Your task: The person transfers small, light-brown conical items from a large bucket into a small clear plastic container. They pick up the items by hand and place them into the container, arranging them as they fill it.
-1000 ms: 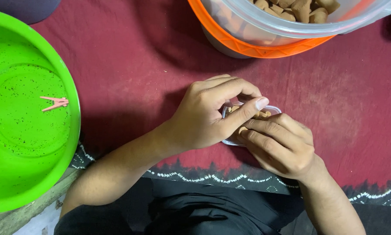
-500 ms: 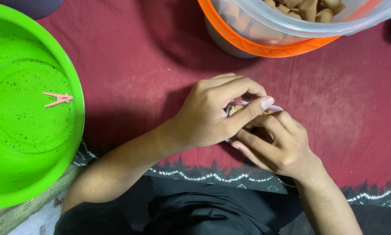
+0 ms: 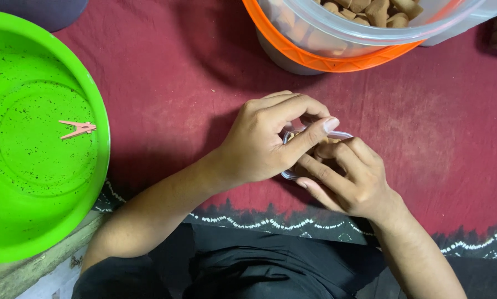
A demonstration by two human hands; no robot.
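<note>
Head camera view, looking straight down at two bare hands working close together on a dark red cloth (image 3: 425, 127) with a black, white-patterned border. Between the hands sits one small clear plastic container (image 3: 342, 134), mostly covered; only parts of its thin rim show, at the top and at the lower left. The left hand (image 3: 265, 145) curls over it from the left, its index finger laid across the top and its fingertips pressed to the rim. The right hand (image 3: 351, 180) cups it from below and the right, fingers bent around it. Both hands have closed around the container, which lies directly between them. One large bright green plastic basin (image 3: 16, 221) sits at far left, with one small pink clip (image 3: 78, 129) inside. One clear tub with an orange rim (image 3: 337, 58) stands at top, holding brown cone-shaped pieces (image 3: 370, 8), too many to count.
</note>
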